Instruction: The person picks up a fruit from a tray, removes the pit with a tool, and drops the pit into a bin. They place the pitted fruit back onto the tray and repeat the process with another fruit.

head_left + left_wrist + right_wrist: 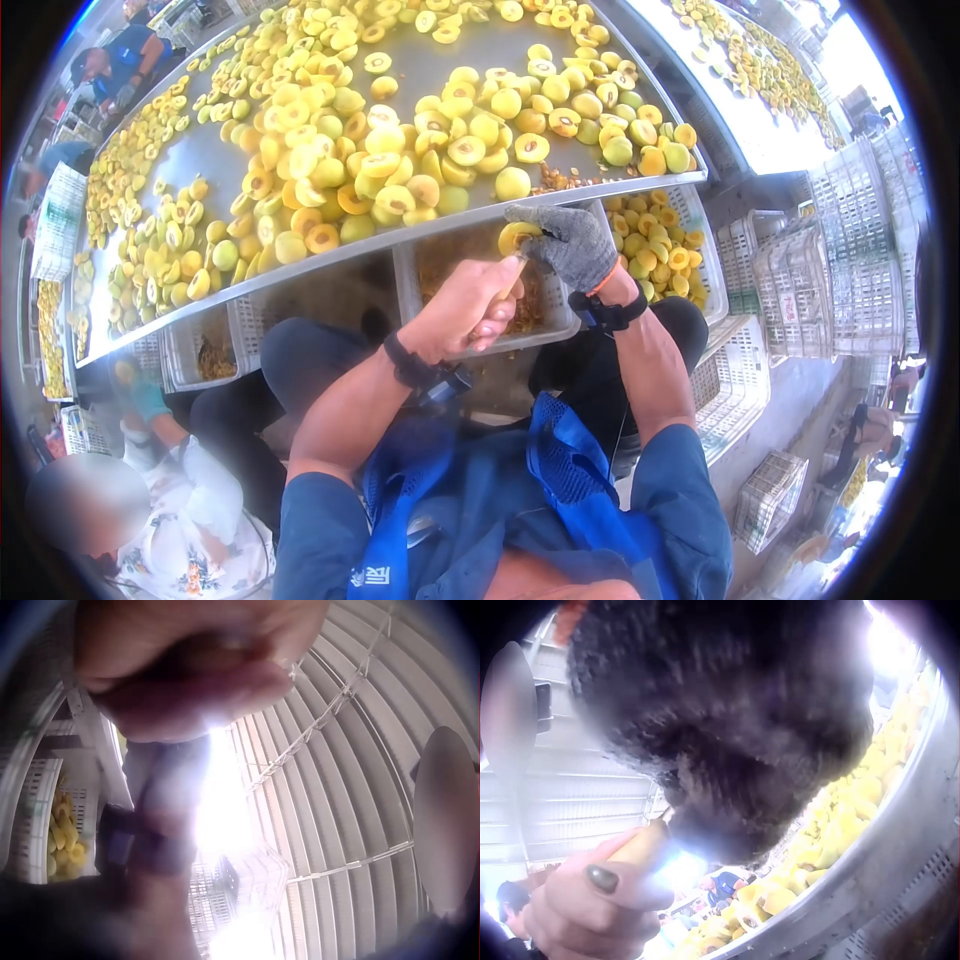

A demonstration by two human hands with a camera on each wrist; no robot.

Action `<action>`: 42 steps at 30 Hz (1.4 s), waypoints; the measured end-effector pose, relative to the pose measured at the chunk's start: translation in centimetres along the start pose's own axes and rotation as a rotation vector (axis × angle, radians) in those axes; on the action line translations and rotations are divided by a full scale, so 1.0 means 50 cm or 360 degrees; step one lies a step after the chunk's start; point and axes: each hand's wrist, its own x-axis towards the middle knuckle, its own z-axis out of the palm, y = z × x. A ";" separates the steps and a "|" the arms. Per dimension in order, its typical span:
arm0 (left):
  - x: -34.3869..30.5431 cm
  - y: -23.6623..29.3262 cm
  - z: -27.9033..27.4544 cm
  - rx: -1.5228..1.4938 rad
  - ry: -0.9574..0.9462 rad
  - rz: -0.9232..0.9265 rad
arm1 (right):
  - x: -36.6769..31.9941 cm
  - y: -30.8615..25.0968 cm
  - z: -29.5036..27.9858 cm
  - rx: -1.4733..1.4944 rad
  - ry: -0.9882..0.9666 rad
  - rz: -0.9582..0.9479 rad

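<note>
Just off the metal table's front rim, the gloved right hand [575, 245] pinches a yellow fruit half [517, 237]. The bare left hand [470, 305] is close beside it, fingers curled round a slim light-brown handle [643, 849] that points up at the glove [727, 735]. In the right wrist view the glove hides the fruit half and the tool's tip. In the left wrist view the curled left hand [195, 675] fills the top and its grip is blurred. Many halved yellow fruits [380, 165] lie on the table.
Below the hands is a white crate [408, 290] with brown bits in it. Right of it, another crate [712, 265] holds yellow fruit halves. Stacked crates [840, 250] stand at the right. A person [190, 520] sits at the lower left.
</note>
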 end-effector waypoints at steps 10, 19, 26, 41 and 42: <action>0.000 0.011 -0.025 -0.0367 -0.0299 -0.0173 | 0.011 -0.004 0.006 0.0009 0.0110 -0.0047; 0.013 -0.002 -0.036 -0.0387 -0.0398 -0.0161 | 0.002 0.016 0.022 0.0365 0.0080 0.0360; 0.015 -0.010 -0.043 -0.0662 -0.0577 -0.0175 | 0.013 0.011 0.018 0.0731 0.0066 0.0651; 0.036 -0.061 -0.089 0.2027 0.0825 0.0675 | -0.020 0.061 -0.139 -0.0516 0.0431 0.0606; 0.030 -0.060 -0.085 0.2039 0.0846 0.0610 | -0.040 0.092 -0.181 -0.0927 0.0460 0.0428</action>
